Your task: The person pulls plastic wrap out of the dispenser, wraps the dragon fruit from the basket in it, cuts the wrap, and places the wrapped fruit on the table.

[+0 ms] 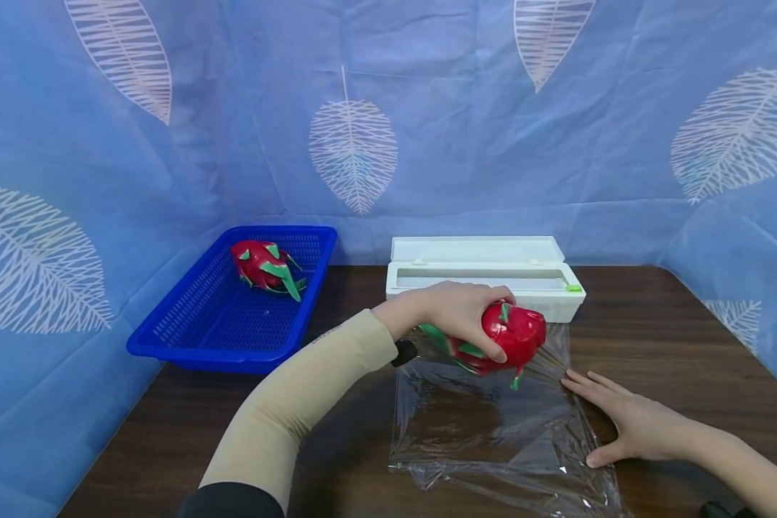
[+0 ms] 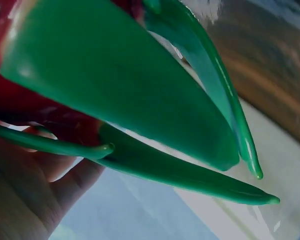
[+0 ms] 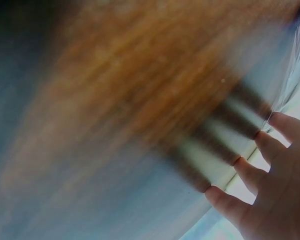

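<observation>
My left hand (image 1: 462, 313) grips a red dragon fruit (image 1: 518, 334) from above, over a sheet of clear plastic wrap (image 1: 479, 432) on the table. Long green scales (image 2: 120, 85) of the fruit fill much of the left wrist view, with fingers wrapped at its side. My right hand (image 1: 641, 421) rests with spread fingers along the wrap's right edge. In the right wrist view, the fingertips (image 3: 220, 197) touch the tabletop. The wrap runs from a white dispenser box (image 1: 479, 277) with its lid raised, behind the left hand.
A blue plastic basket (image 1: 233, 356) stands at the left with another dragon fruit (image 1: 259, 266) in it. The dark wooden table (image 1: 660, 316) ends near a blue leaf-print cloth (image 1: 453, 144) at the back and sides. A green slider (image 1: 574, 288) sits at the box's right end.
</observation>
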The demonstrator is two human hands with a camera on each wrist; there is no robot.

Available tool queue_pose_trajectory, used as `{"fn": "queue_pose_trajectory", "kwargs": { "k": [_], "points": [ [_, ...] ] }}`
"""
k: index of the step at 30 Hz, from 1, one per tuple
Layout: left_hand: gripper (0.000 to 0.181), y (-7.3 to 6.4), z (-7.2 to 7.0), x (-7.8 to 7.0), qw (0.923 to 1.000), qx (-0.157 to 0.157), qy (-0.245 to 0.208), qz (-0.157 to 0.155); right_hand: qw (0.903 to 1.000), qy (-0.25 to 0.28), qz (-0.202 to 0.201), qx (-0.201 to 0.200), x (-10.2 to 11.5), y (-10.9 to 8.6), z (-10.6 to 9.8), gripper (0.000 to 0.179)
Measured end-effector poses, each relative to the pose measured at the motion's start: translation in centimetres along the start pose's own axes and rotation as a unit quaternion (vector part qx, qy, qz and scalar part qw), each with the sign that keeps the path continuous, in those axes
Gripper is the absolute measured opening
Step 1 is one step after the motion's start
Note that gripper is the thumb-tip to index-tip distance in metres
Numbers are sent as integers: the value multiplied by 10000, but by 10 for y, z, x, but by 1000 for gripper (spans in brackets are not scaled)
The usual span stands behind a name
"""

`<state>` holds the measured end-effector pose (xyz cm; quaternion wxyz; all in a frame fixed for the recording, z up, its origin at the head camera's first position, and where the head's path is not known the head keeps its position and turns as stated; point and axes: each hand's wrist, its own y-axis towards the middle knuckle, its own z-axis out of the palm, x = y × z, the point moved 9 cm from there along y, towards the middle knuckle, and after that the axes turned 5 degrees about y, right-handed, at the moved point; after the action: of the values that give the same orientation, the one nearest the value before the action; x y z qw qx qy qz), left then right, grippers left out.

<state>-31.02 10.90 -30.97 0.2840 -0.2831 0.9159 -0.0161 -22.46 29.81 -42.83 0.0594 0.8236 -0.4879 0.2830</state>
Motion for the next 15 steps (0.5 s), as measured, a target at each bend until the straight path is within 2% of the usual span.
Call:
{"fn": "queue_pose_trajectory", "kwargs": {
  "k": [4,10,15],
  "points": [
    [74,8,10,2,9998,36,164,-80,10000,31,-22,22,1,1,1,106],
    [68,10,23,9,9990,198,-362,-179,10000,6,43,62,2,2,2,106],
    [63,13,30,13,9992,182,-355,-57,9998,9,146,98,1,0,0,107]
  ]
}}
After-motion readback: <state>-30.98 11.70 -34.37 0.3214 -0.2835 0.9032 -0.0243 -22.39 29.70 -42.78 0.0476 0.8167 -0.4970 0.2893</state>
